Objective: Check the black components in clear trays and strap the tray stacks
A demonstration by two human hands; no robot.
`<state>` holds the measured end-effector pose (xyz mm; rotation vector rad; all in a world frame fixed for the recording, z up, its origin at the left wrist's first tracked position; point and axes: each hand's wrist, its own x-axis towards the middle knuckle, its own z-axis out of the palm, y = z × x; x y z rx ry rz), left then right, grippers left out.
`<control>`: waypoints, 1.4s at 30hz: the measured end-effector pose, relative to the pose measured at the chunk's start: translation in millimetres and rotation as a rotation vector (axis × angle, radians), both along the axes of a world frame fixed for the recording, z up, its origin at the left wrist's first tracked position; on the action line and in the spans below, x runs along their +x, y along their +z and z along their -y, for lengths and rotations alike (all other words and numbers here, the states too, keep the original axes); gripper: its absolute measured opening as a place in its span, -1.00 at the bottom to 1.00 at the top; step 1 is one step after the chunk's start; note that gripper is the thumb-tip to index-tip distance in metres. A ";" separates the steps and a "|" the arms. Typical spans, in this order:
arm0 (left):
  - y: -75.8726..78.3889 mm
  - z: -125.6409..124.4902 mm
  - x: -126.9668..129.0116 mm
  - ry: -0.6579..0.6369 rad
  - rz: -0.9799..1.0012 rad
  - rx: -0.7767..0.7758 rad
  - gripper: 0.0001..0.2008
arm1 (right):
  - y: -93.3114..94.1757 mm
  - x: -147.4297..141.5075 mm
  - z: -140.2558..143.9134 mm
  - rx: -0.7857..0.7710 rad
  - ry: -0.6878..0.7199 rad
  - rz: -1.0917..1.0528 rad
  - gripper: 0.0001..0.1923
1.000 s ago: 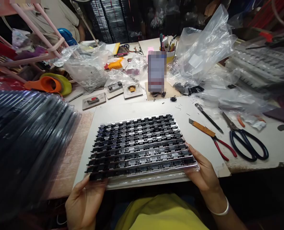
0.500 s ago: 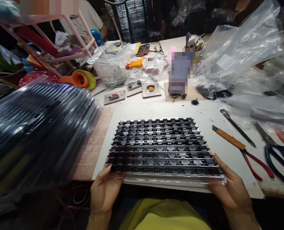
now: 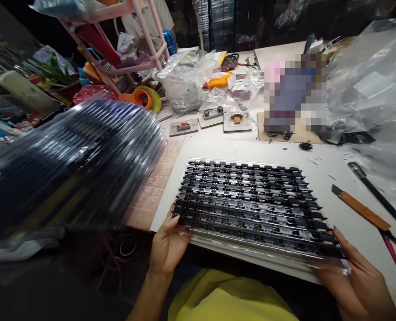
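**Parts Tray (image 3: pixel 267 253): Two-Hand Grip**

The left hand (image 3: pixel 169 245) is clamped on the tray's 8 o'clock corner, the right hand (image 3: pixel 361 273) on its 4 o'clock corner. Rows of black parts (image 3: pixel 251 196) fill the tray, which is over the white board (image 3: pixel 214 146). A plastic stack (image 3: pixel 87 165) sits at 9 o'clock.

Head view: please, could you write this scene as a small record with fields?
Held: clear plastic tray with rows of black parts
Left hand: grips near left corner
Right hand: grips near right corner
Under tray: white board; contact unclear
Left side: stacked plastic trays, blurred
Right side: orange cutter, black pen-like tool, red handles cut by frame
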<state>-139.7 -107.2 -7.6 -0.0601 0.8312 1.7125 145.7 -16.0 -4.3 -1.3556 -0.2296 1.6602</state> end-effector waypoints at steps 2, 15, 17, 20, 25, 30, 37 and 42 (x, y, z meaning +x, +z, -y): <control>-0.2 0.5 0.2 -0.010 -0.005 0.011 -0.49 | 3.7 -2.5 -0.2 -0.037 -0.028 0.059 -0.81; -1.1 2.3 1.8 -0.025 -0.025 0.042 -0.50 | 10.7 -9.0 3.9 -0.149 -0.022 0.194 -0.84; -1.2 3.9 1.3 -0.068 -0.021 0.044 -0.52 | 13.4 -10.5 4.3 -0.112 -0.006 0.206 -0.78; -1.2 5.7 1.4 -0.111 -0.014 0.062 -0.53 | 16.1 -12.2 5.7 -0.052 0.017 0.191 -0.70; -1.6 4.8 1.8 -0.106 -0.008 0.061 -0.51 | 11.4 -7.7 7.2 -0.040 0.006 0.166 -0.73; -2.9 3.8 1.3 -0.106 -0.006 0.069 -0.52 | 1.7 3.0 5.4 -0.012 -0.007 0.100 -0.69; -1.3 2.6 1.1 -0.079 -0.015 0.022 -0.52 | -8.0 8.3 4.8 0.119 0.075 0.002 -0.69; 0.6 0.7 1.0 -0.075 -0.037 0.006 -0.53 | -8.3 8.7 5.4 0.154 0.089 -0.063 -0.75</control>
